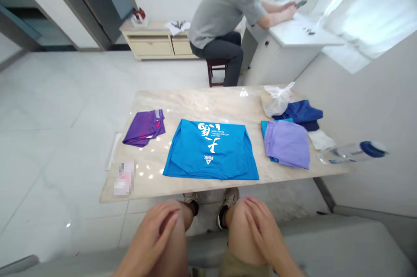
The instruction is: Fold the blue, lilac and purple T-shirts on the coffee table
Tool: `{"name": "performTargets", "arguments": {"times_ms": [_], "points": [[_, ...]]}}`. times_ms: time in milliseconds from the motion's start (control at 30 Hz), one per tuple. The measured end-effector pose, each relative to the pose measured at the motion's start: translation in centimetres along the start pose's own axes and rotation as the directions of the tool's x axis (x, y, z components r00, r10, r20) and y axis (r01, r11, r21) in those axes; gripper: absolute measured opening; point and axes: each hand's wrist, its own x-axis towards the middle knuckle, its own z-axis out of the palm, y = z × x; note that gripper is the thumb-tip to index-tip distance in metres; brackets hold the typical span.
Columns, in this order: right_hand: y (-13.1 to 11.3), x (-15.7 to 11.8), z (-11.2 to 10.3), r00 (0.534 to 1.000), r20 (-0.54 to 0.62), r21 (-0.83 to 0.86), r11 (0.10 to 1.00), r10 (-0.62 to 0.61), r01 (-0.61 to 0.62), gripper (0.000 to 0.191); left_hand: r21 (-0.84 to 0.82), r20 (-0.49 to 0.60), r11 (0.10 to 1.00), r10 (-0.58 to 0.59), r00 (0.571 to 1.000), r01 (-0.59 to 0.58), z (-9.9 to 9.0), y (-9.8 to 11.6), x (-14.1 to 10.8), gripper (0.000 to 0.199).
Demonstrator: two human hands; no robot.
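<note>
Both hands rest on bare knees, a blue shirt (192, 149) laid out on the table (211, 103) before them.
The left hand (159, 229) drapes over the left knee, fingers loosely curved, thumb apart, gripping nothing; the right hand (263, 225) lies on the right knee, fingers extended and close together, also holding nothing. The shirt lies mid-table, near the edge by the knees, its white print upside down to the wearer. To its left lie purple clothes (141, 128), with a pixelated pink item (124, 179) nearer the corner. To its right, a lilac cloth (288, 144) sits on blue fabric; beyond are a navy cloth (301, 113) and a plastic bag (276, 102), with a bottle (350, 153) farther right. Across the room, another person (221, 8) sits on a stool (215, 68), holding a dark object (301, 3).
</note>
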Motion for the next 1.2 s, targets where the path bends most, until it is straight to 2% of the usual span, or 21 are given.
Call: {"name": "performTargets", "arguments": {"times_ms": [67, 133, 200, 267, 367, 533, 667, 767, 833, 933, 1033, 1200], "points": [[0.2, -2.3, 2.4, 0.995, -0.100, -0.033, 0.999, 0.009, -0.012, 0.046, 0.120, -0.066, 0.986, 0.123, 0.990, -0.115, 1.6, 1.4, -2.0, 0.022], [1.0, -3.9, 4.9, 0.980, -0.199, -0.059, 0.998, 0.012, -0.024, 0.050, 0.237, -0.174, 0.953, 0.232, 0.957, -0.188, 3.2, 1.8, -3.5, 0.025], [2.0, -4.7, 6.8, 0.960, -0.278, -0.081, 0.997, -0.008, -0.015, 0.053, 0.296, -0.262, 0.934, 0.282, 0.923, -0.201, 4.2, 1.6, -4.4, 0.030], [2.6, -4.8, 7.7, 0.940, -0.339, -0.090, 0.996, -0.041, 0.011, 0.056, 0.301, -0.296, 0.937, 0.271, 0.916, -0.180, 4.4, 1.3, -4.9, 0.031], [2.5, -4.7, 7.5, 0.917, -0.395, -0.061, 0.998, -0.050, 0.028, 0.061, 0.272, -0.291, 0.954, 0.210, 0.933, -0.130, 4.0, 1.4, -5.0, 0.028], [1.7, -4.1, 6.4, 0.914, -0.404, -0.026, 0.999, -0.039, 0.031, 0.063, 0.221, -0.250, 0.967, 0.183, 0.951, -0.128, 3.7, 2.5, -4.9, 0.026], [2.4, -3.7, 6.4, 0.906, -0.418, -0.040, 0.998, -0.068, 0.057, 0.069, 0.209, -0.236, 0.972, 0.156, 0.959, -0.106, 3.7, 3.1, -5.1, 0.024], [3.2, -3.5, 6.9, 0.892, -0.442, -0.048, 0.996, -0.093, 0.080, 0.072, 0.229, -0.251, 0.967, 0.166, 0.954, -0.108, 3.9, 3.3, -5.8, 0.024], [3.6, -3.3, 7.2, 0.885, -0.455, -0.047, 0.995, -0.096, 0.084, 0.073, 0.265, -0.298, 0.957, 0.200, 0.933, -0.121, 4.5, 3.3, -6.9, 0.025], [3.8, -3.3, 7.4, 0.888, -0.453, -0.038, 0.996, -0.084, 0.075, 0.075, 0.339, -0.349, 0.933, 0.245, 0.905, -0.122, 5.8, 2.9, -8.9, 0.022], [3.5, -3.4, 7.3, 0.889, -0.452, -0.024, 0.997, -0.076, 0.074, 0.076, 0.387, -0.337, 0.916, 0.249, 0.908, -0.108, 6.9, 1.9, -10.5, 0.019], [3.5, -3.4, 7.3, 0.892, -0.442, -0.042, 0.996, -0.094, 0.084, 0.070, 0.362, -0.354, 0.929, 0.209, 0.912, -0.072, 7.4, 0.2, -11.0, 0.018]]}}
